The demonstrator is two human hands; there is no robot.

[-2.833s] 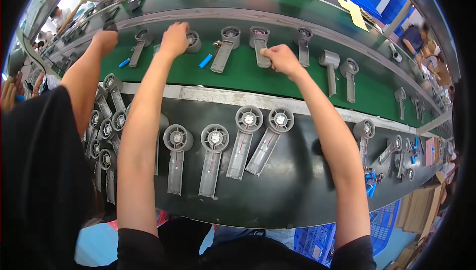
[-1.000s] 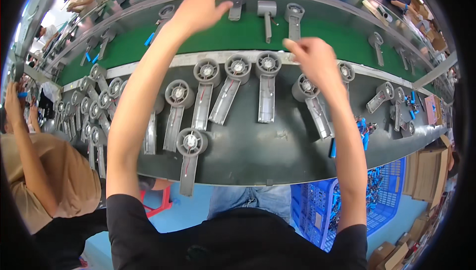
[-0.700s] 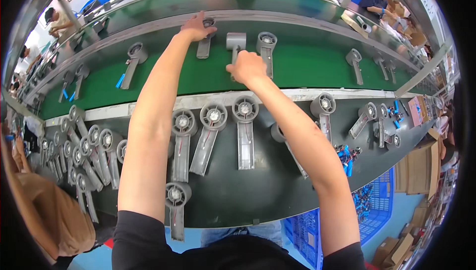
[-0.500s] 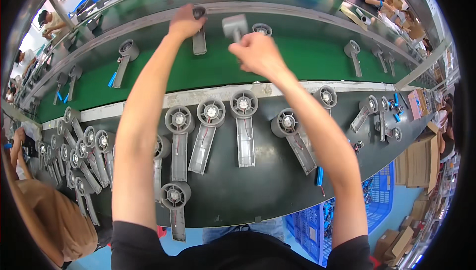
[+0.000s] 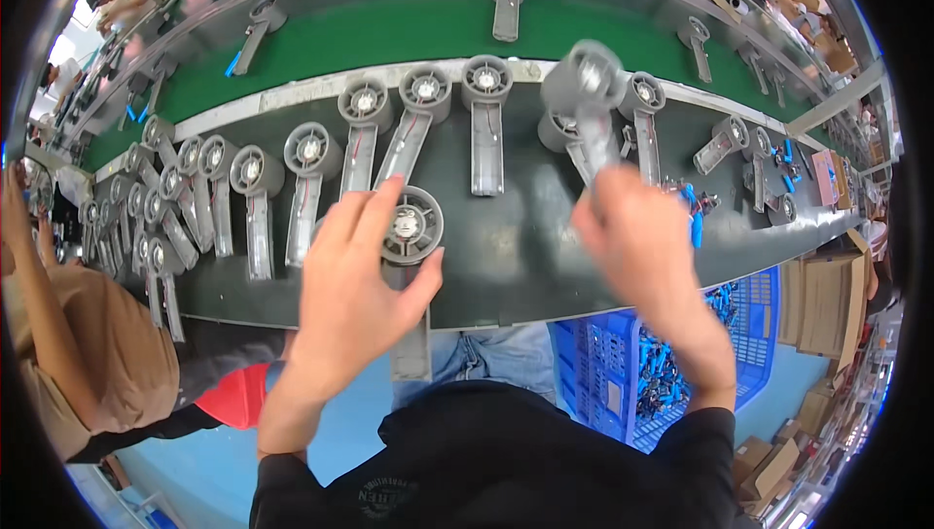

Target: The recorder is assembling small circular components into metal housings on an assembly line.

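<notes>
Close to the table's front edge, my left hand [image 5: 355,281] curls around the round head of a grey fan housing [image 5: 413,228], thumb on one side and fingers on the other. Its long handle points toward me, past the edge. My right hand [image 5: 632,237] grips the handle of another grey fan housing [image 5: 584,77], raised over the table and smeared by motion. Behind that one lies a further housing [image 5: 559,128], partly covered. More open-handled housings stand in a row along the far side, such as one [image 5: 486,130] in the middle.
A green conveyor belt [image 5: 409,28] runs beyond the dark table [image 5: 525,257], carrying spaced-out housings. Many housings crowd the left side. Blue cylindrical parts [image 5: 696,213] lie at right. A blue crate [image 5: 593,373] of parts stands below the edge. A co-worker [image 5: 88,354] is close at left.
Both hands have come back from above the green belt toward me, the right one with a housing in its grip. My left hand is now at a housing near the front edge.
</notes>
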